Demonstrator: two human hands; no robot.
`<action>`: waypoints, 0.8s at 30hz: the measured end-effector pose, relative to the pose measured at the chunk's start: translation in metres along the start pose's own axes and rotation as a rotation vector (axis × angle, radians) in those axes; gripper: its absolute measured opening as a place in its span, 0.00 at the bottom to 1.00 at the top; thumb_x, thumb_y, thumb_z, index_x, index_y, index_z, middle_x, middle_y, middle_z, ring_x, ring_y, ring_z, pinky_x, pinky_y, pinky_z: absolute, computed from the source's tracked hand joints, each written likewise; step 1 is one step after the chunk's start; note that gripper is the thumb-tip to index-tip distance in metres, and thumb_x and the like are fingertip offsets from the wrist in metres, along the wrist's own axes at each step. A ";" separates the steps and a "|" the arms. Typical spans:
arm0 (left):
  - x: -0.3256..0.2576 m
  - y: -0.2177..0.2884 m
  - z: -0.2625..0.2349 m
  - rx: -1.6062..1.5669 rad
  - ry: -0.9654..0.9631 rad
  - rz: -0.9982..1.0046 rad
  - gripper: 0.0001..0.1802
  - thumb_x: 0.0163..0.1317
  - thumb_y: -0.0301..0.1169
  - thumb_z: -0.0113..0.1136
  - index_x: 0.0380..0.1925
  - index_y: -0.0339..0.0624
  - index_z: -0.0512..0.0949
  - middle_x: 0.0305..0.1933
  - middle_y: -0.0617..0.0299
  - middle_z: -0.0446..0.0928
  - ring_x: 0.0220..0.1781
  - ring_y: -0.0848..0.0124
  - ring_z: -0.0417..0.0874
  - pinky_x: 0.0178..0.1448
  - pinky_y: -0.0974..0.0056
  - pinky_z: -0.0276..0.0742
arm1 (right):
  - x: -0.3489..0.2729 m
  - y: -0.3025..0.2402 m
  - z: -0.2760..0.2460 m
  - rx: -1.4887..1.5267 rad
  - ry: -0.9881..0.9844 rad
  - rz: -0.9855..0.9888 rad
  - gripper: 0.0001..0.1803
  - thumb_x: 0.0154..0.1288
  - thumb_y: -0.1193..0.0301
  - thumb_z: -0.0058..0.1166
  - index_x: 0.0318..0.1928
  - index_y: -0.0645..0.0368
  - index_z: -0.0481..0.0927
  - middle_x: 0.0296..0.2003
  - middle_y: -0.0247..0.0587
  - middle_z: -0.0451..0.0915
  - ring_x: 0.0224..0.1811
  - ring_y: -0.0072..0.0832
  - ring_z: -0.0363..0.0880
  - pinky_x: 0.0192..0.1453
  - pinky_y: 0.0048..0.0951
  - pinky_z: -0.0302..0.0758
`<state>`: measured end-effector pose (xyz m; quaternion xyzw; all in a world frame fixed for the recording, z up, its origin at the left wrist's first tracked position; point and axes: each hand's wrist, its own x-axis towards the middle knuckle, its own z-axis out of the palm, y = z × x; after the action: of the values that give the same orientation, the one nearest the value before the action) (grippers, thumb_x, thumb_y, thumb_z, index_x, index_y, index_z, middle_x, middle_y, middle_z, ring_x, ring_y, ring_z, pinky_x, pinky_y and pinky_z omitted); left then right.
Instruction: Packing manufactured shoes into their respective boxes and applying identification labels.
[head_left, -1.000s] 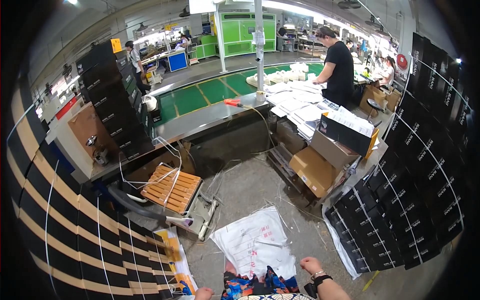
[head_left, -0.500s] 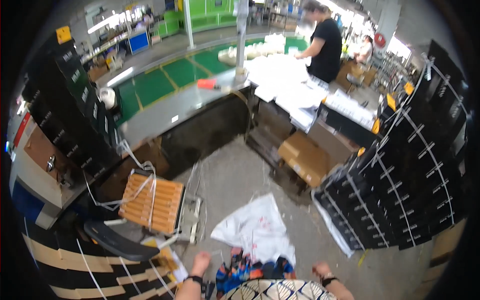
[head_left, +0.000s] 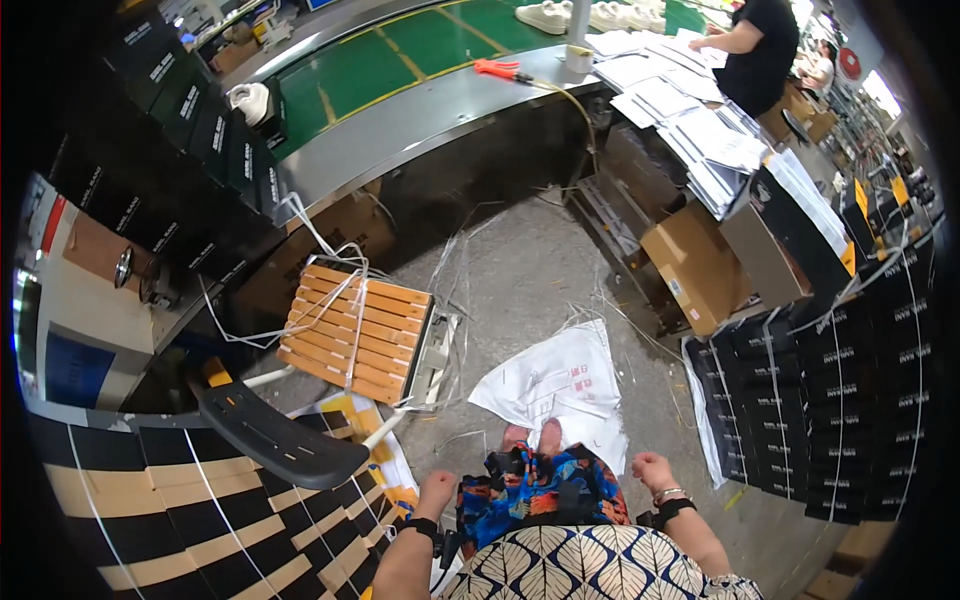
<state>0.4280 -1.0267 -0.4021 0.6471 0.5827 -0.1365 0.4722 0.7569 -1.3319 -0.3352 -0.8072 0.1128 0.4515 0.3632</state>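
Left hand [head_left: 436, 492] hangs at the person's side, fingers curled loosely inward and holding nothing; a dark band sits on the wrist. Right hand [head_left: 652, 470] is much the same — half-closed, empty, with a watch and a bracelet at the wrist.

Nearest thing to the left hand: a stack of flat cartons [head_left: 150, 500] striped black and tan, bound with thin white strapping, just to its left and below. A black chair backrest [head_left: 280, 437] juts over that stack, its long axis running from upper left to lower right and ending near the hand.

Between the hands, on the concrete floor [head_left: 520, 280], lies a crumpled white printed sheet [head_left: 560, 385], forward of both hands and slightly nearer the right; the person's bare toes touch its near edge.

Right of the right hand — strapped bundles of black boxes [head_left: 800, 410], near but apart.

Farther forward: a slatted wooden stool seat [head_left: 352, 330] with loose white strapping [head_left: 310, 245] draped across it, open brown cardboard boxes [head_left: 700, 265], and a curved steel-edged green conveyor [head_left: 400, 60]. Another person in black [head_left: 755, 45] stands at the far end (hands at white papers, detail unclear).
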 end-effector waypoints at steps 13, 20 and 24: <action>-0.030 0.029 -0.009 -0.115 0.011 -0.180 0.17 0.54 0.40 0.50 0.35 0.41 0.80 0.35 0.47 0.79 0.41 0.53 0.80 0.46 0.55 0.74 | 0.033 -0.065 0.019 -0.094 -0.126 -0.021 0.05 0.54 0.77 0.51 0.32 0.63 0.77 0.23 0.33 0.76 0.25 0.21 0.74 0.30 0.22 0.72; 0.011 0.051 -0.011 -0.105 0.056 -0.108 0.17 0.53 0.39 0.51 0.34 0.40 0.80 0.35 0.46 0.79 0.41 0.54 0.80 0.46 0.57 0.74 | 0.058 -0.107 0.009 0.001 -0.194 -0.190 0.07 0.54 0.73 0.53 0.35 0.57 0.76 0.25 0.30 0.76 0.24 0.20 0.74 0.26 0.20 0.67; 0.046 0.078 -0.011 -0.021 0.072 -0.050 0.16 0.53 0.39 0.51 0.33 0.40 0.80 0.35 0.49 0.80 0.39 0.57 0.81 0.43 0.58 0.74 | 0.085 -0.099 -0.009 -0.019 -0.097 -0.150 0.05 0.55 0.74 0.50 0.34 0.58 0.74 0.23 0.31 0.74 0.23 0.21 0.74 0.23 0.21 0.67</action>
<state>0.5054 -0.9796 -0.3944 0.6319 0.6169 -0.1188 0.4539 0.8614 -1.2557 -0.3532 -0.7940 0.0300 0.4626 0.3933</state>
